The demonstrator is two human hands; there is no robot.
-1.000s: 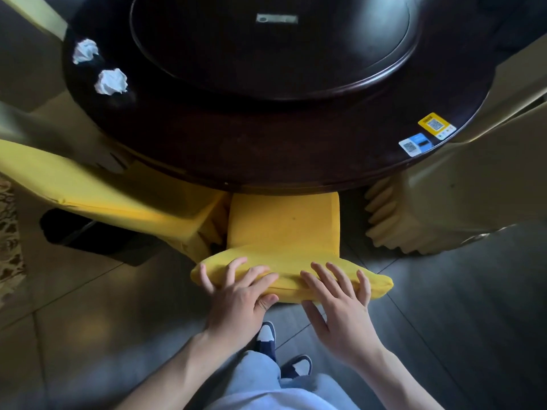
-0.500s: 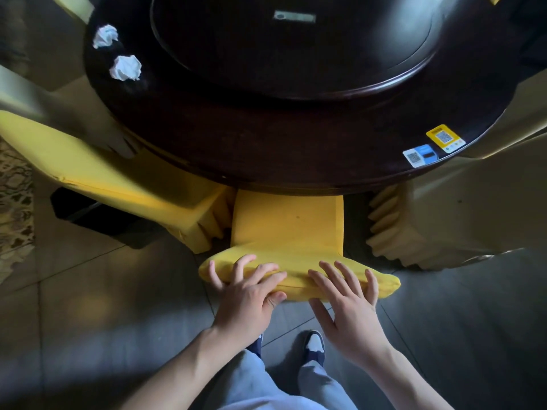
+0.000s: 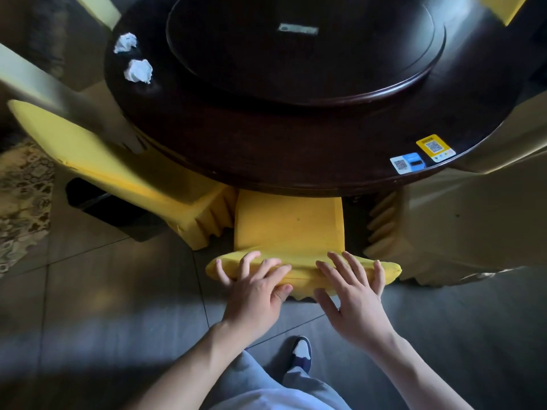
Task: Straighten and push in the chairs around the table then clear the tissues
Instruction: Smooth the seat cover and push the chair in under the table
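A yellow-covered chair [image 3: 288, 229] stands straight in front of me, its seat partly under the dark round table [image 3: 296, 149]. My left hand [image 3: 256, 287] grips the top of its backrest, fingers over the front and thumb behind. My right hand [image 3: 353, 294] lies on the same backrest to the right, fingers spread flat over the top edge. Two crumpled white tissues [image 3: 138, 71] [image 3: 125, 42] lie on the table's far left rim.
A second yellow chair [image 3: 97, 161] stands angled at the left, a pale one [image 3: 461, 220] at the right. A raised turntable [image 3: 305, 48] fills the table's middle; two QR stickers [image 3: 421, 153] sit near its right edge. A patterned rug [image 3: 23, 202] lies at left. My shoe [image 3: 300, 353] is below.
The view has shifted so the table and tissues sit further right in frame. My hands stay on the backrest; the right fingers have spread wider. My feet have stepped.
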